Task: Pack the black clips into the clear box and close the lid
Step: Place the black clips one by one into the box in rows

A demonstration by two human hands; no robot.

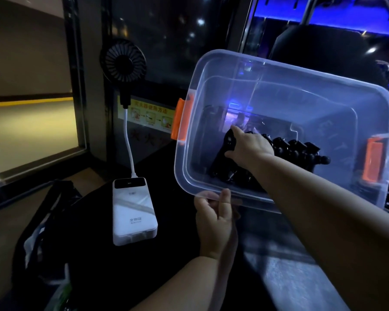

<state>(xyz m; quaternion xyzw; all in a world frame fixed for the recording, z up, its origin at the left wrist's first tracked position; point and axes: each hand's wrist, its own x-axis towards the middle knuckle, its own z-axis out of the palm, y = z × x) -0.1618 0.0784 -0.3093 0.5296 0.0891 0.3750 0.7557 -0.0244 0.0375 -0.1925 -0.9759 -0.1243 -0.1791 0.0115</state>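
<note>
Head view: clear box (301, 90) tilted toward the wearer, the left hand (216, 223) in a pinching grip on its near rim — judged to steady and angle it. Inside, beyond that grip, the right hand (249, 145) closes around black clips (299, 151), apparently arranging them. Orange latches (181, 118) hang open; no lid visible. Below: dark desk (94, 254), white power bank (133, 212) feeding a small fan (122, 62) — dim room.

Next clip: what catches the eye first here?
The clear box, tilted toward the camera at centre right with orange latches at its ends, dominates. The right hand reaches inside onto a heap of black clips, while the left hand pinches the near rim. Left of it lies a white power bank feeding a small black fan.
</note>
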